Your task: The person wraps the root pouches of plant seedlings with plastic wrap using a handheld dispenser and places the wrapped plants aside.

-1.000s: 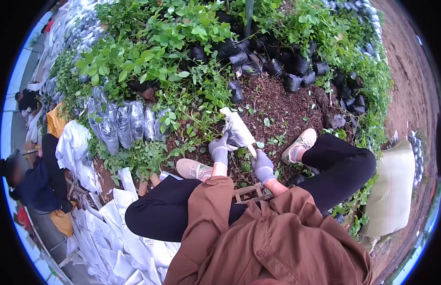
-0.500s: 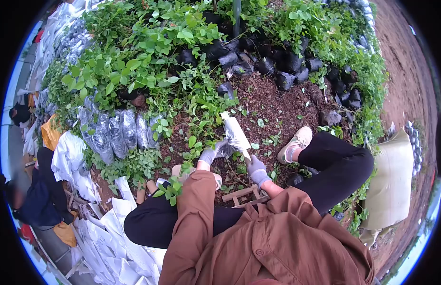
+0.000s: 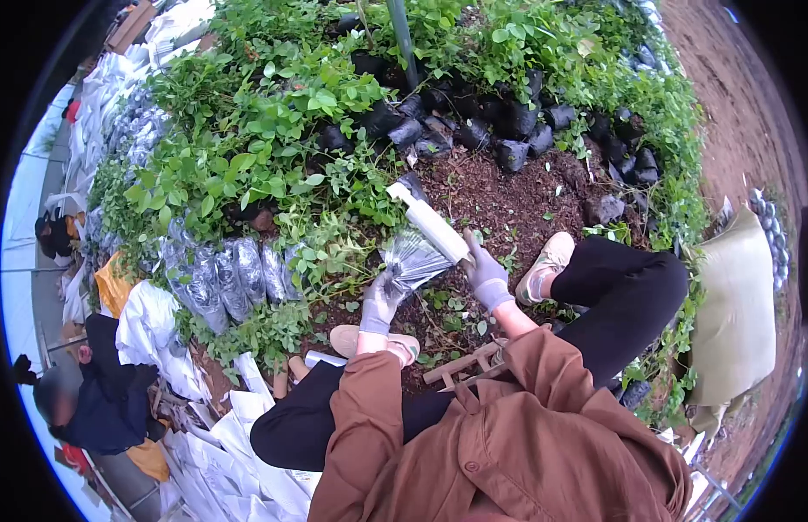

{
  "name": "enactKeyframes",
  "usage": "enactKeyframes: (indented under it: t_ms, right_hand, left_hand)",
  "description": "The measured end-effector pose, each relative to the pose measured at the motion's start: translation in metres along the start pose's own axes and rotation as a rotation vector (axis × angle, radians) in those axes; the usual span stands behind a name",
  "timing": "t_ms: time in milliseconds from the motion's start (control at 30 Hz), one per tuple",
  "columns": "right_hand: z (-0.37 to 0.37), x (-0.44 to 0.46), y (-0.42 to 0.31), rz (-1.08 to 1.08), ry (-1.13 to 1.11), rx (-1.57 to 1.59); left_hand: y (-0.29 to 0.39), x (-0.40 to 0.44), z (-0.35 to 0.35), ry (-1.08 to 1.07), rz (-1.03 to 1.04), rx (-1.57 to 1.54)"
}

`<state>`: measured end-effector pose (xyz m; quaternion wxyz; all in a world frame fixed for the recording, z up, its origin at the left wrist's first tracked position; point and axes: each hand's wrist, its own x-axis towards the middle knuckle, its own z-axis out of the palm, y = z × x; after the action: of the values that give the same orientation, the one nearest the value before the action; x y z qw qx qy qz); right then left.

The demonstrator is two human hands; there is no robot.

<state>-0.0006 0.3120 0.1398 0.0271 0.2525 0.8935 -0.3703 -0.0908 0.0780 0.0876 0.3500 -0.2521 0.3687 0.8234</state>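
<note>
A white roll point(image 3: 434, 228) with clear plastic film point(image 3: 414, 261) fanning from its side is tilted in front of me, above the soil. My left hand point(image 3: 380, 300), in a grey glove, is closed on the gathered end of the film. My right hand point(image 3: 487, 274), gloved too, grips the roll's lower right end; its fingers partly hide how it is held. The film stretches taut and creased between hand and roll. Leafy seedlings point(image 3: 334, 244) grow just beyond my left hand.
Several film-wrapped bundles point(image 3: 221, 278) stand to the left, and black plant bags point(image 3: 513, 155) lie behind the bare soil. A small wooden stool point(image 3: 465, 365) is between my legs. White sheets point(image 3: 247, 435) and another person point(image 3: 104, 391) are at left.
My left hand has drawn the film away from the roll, toward lower left, so it fans wider. The roll and my right hand have shifted up and right. A leafy sprig near my left sleeve is gone from view.
</note>
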Motion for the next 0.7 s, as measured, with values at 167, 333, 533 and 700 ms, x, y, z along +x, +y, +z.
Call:
enactKeyframes:
  t_ms: [167,333,533,700]
  right_hand:
    - [-0.049,0.047,-0.047,-0.191,0.058,0.214]
    - [-0.036,0.027,-0.094,-0.203,-0.212,0.039]
    - [-0.053,-0.002,-0.115,-0.413,-0.343,-0.121]
    - [-0.152,-0.072,-0.155,-1.087,-0.248,-0.287]
  left_hand:
    - [0.068,-0.055,0.044,-0.346,0.141,-0.042]
    - [0.091,-0.109,0.107,-0.511,0.09,-0.286]
    - [0.151,-0.161,0.133,-0.595,0.278,-0.034]
    - [0.214,-0.191,0.134,-0.611,0.802,0.79]
